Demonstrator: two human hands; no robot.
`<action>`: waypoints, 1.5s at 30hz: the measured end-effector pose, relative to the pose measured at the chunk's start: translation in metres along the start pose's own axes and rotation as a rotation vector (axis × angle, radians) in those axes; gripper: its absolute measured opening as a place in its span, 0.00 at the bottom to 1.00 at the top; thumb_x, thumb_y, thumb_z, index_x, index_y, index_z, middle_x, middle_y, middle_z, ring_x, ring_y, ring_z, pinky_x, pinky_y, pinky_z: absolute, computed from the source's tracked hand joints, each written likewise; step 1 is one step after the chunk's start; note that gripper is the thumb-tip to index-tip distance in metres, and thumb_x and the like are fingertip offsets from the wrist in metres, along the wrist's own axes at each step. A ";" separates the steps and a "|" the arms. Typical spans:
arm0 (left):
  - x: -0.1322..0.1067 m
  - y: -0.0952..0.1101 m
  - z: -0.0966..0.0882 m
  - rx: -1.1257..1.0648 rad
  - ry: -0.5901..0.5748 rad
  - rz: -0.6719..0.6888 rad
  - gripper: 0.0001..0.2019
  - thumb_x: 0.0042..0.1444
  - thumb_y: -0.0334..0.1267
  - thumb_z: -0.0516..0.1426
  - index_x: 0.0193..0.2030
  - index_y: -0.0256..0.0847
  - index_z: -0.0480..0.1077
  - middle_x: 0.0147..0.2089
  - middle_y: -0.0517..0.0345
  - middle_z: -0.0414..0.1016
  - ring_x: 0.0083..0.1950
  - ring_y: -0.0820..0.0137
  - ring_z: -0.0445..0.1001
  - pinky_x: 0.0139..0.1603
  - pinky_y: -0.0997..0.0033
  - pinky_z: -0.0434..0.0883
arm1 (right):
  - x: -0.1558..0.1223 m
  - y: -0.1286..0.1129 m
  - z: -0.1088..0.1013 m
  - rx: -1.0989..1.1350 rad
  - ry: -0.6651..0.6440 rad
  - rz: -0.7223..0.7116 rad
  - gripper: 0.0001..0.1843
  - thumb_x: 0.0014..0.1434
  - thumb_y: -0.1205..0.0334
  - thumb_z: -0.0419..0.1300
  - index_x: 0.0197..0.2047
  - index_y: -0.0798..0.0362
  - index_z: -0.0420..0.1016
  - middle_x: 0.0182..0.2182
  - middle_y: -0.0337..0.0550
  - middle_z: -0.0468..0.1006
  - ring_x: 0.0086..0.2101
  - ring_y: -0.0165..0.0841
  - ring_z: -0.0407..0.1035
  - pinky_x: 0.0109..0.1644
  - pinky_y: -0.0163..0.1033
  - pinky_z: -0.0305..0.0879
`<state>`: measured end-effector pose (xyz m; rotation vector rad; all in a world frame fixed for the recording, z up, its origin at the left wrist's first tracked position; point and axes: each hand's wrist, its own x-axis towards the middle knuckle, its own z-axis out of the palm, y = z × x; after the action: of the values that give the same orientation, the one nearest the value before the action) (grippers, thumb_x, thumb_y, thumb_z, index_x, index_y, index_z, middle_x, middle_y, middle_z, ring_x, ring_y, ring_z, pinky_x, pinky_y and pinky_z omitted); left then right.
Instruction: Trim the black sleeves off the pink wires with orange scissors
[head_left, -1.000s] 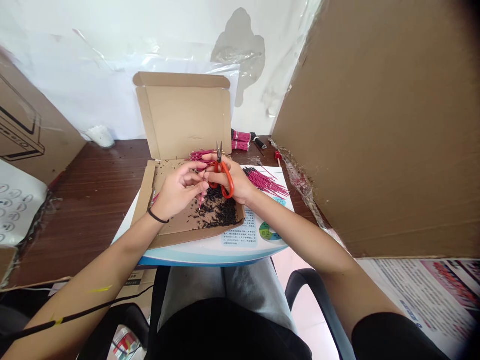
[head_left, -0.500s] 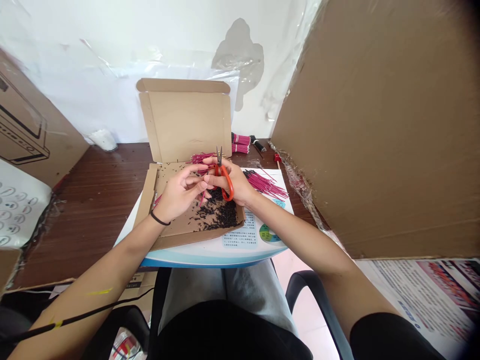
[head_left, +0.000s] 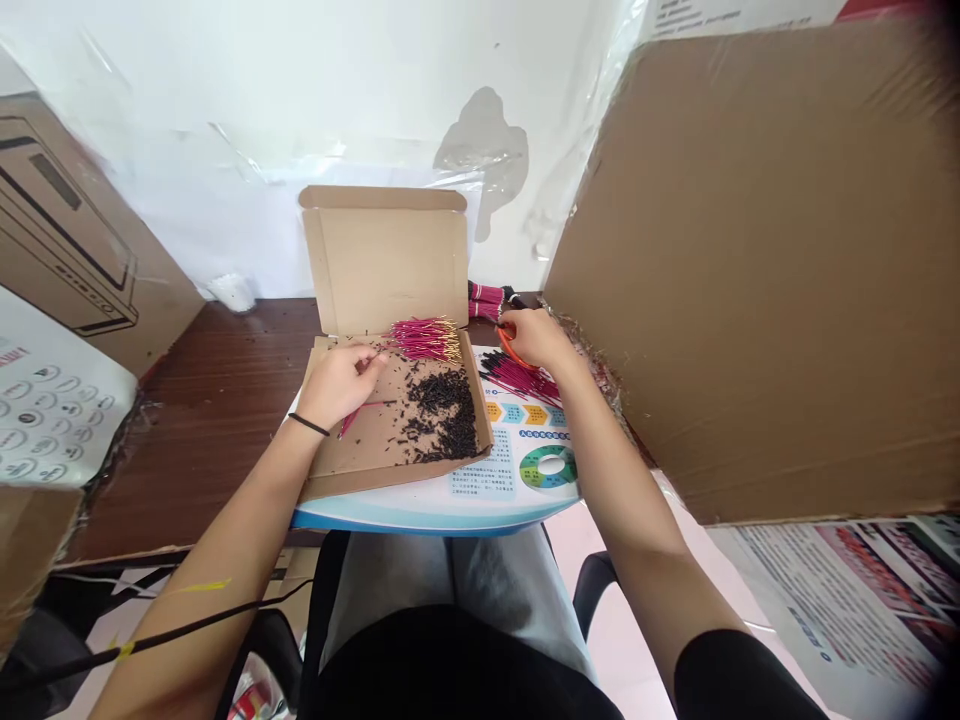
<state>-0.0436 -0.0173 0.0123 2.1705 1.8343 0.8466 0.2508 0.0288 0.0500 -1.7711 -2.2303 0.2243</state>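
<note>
My right hand point(head_left: 536, 338) is closed on scissors; their orange handle point(head_left: 511, 348) shows below the fingers, while the blades are mostly hidden. It is above a loose pile of magenta wires with black ends point(head_left: 517, 376), on the printed sheet. Over the left side of the open cardboard box point(head_left: 334, 482), my left hand point(head_left: 343, 382) has its fingers curled together; whatever is in them is too small to make out. A few magenta wires point(head_left: 349, 422) lie just below it. Inside the box are a stack of magenta wires with gold-coloured tips point(head_left: 426, 338) and many short black pieces point(head_left: 450, 415).
Tied bundles of magenta wires point(head_left: 486, 300) lie behind the box on the brown table point(head_left: 187, 400). A large cardboard panel point(head_left: 750, 270) stands at the right. Another carton point(head_left: 67, 230) stands at the left. The box lid point(head_left: 390, 265) is raised against the wall.
My hands have moved apart from above the box. My right hand has carried the scissors right, over the loose wires. My left hand has moved left, and the stack of wires is uncovered.
</note>
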 end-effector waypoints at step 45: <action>-0.010 0.019 0.028 -1.019 0.024 -0.161 0.23 0.46 0.59 0.65 0.35 0.39 0.76 0.34 0.53 0.78 0.33 0.71 0.73 0.30 0.72 0.69 | -0.031 -0.074 0.048 0.165 0.060 -0.275 0.21 0.57 0.42 0.63 0.42 0.50 0.78 0.27 0.40 0.78 0.30 0.33 0.69 0.32 0.34 0.48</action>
<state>-0.0135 -0.0247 -0.0043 1.3384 1.1257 1.3601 0.1732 -0.0165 0.0225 -1.3535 -2.3070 0.2827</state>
